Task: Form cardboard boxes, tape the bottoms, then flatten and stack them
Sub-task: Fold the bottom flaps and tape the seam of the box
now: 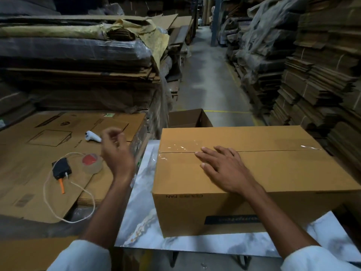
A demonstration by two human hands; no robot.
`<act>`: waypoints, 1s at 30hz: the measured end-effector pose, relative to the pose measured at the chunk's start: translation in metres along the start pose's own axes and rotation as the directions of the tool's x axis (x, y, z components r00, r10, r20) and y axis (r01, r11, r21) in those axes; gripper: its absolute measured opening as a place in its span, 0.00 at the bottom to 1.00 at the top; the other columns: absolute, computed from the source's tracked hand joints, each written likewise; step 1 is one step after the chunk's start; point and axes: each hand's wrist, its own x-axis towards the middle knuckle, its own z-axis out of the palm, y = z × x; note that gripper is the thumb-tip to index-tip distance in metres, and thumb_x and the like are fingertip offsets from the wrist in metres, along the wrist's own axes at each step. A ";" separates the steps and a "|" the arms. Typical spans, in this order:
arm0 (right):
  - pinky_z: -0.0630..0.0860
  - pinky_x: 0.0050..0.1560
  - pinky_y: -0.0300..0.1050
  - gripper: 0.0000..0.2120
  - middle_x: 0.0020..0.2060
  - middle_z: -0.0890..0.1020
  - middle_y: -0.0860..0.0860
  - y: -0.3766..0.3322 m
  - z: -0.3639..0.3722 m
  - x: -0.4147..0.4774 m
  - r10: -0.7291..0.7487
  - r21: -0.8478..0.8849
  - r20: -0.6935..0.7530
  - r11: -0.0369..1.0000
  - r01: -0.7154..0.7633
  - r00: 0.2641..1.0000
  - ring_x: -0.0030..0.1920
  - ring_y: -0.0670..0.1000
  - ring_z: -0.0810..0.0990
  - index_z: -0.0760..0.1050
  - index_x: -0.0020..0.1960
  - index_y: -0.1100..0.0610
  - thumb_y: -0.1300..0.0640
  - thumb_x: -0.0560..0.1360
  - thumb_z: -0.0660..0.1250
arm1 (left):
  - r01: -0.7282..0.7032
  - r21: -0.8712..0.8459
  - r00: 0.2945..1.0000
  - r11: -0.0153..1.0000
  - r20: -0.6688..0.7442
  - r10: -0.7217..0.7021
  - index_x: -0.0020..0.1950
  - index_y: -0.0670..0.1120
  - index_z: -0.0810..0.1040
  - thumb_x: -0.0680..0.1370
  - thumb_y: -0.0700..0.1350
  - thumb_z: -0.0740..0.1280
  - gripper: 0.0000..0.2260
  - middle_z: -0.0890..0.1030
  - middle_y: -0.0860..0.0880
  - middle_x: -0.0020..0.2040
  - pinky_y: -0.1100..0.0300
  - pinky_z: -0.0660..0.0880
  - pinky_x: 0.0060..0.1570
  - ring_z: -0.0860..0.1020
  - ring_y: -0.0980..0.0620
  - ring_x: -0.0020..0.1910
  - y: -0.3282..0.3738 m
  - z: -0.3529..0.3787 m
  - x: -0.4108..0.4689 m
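The cardboard box point(244, 173) stands on the marble-patterned table point(140, 202), filling most of it up to the far and right edges. Its top flaps are closed and clear tape point(175, 151) runs along the seam. The right hand point(224, 169) lies flat on the top, fingers spread, holding nothing. The left hand point(117, 151) is in the air over the left edge of the table, fingers loosely curled and empty. Left of the table, a stack of flattened boxes point(39, 163) carries a tape roll point(91, 162), a black device point(61, 169) with a white cable point(58, 202), an orange cutter point(62, 185) and a white controller point(93, 137).
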 end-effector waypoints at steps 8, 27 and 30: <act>0.65 0.74 0.53 0.18 0.66 0.79 0.47 0.030 -0.018 -0.018 0.060 0.106 -0.170 0.993 -0.042 0.984 0.67 0.47 0.73 0.75 0.69 0.50 0.47 0.83 0.58 | -0.674 0.179 0.389 0.716 0.911 0.139 0.74 0.47 0.71 0.84 0.51 0.59 0.19 0.74 0.47 0.72 0.49 0.65 0.74 0.70 0.47 0.72 0.012 0.106 -0.096; 0.71 0.65 0.47 0.13 0.60 0.83 0.51 0.227 -0.072 -0.068 0.235 0.197 -0.274 0.963 -0.185 0.933 0.63 0.52 0.76 0.80 0.64 0.56 0.59 0.81 0.64 | -0.807 0.197 0.228 0.557 0.974 -0.013 0.83 0.55 0.46 0.82 0.68 0.44 0.33 0.45 0.54 0.84 0.44 0.42 0.80 0.42 0.55 0.82 0.054 0.209 -0.187; 0.73 0.62 0.51 0.12 0.57 0.84 0.53 0.243 -0.074 -0.071 0.190 0.172 -0.303 0.975 -0.143 0.934 0.60 0.55 0.78 0.81 0.60 0.58 0.63 0.80 0.62 | -0.787 0.200 0.243 0.584 0.970 -0.005 0.83 0.57 0.47 0.81 0.69 0.45 0.33 0.46 0.56 0.83 0.46 0.41 0.80 0.43 0.56 0.82 0.053 0.206 -0.186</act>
